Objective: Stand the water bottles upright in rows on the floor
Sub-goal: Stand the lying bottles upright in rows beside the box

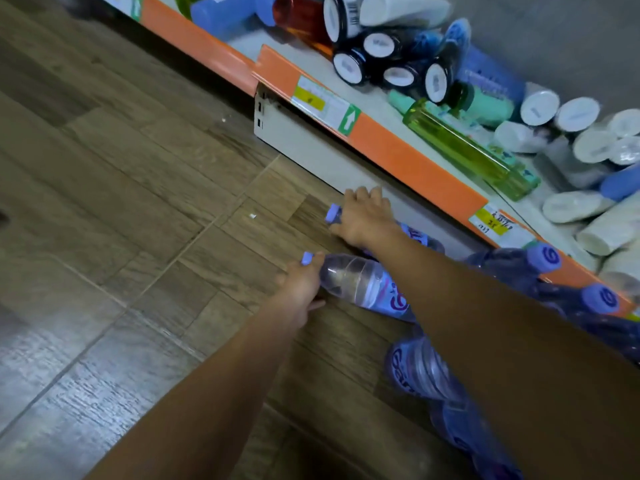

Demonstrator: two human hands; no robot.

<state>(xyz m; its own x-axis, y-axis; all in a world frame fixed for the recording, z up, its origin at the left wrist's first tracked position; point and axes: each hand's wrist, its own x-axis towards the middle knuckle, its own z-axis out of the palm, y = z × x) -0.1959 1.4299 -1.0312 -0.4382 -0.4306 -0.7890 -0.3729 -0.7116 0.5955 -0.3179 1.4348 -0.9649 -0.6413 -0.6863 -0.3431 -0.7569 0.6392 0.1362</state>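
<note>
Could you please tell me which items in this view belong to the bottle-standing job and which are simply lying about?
Part of the job:
- water bottle in the left hand
- water bottle under the right hand
- more water bottles lying nearby
- floor

Just lying about:
- green bottle on the shelf
- red bottle
- dark jars
- price labels

Purple label on the clear plastic water bottle (363,284) lying on the floor shows a big "G" with the remaining letters unclear, round purple caps (545,258) carry a swirl "G" logo, orange shelf-edge strip (398,150) has a white up-arrow sign on green (350,119), yellow price tags (493,221) blurred.
</note>
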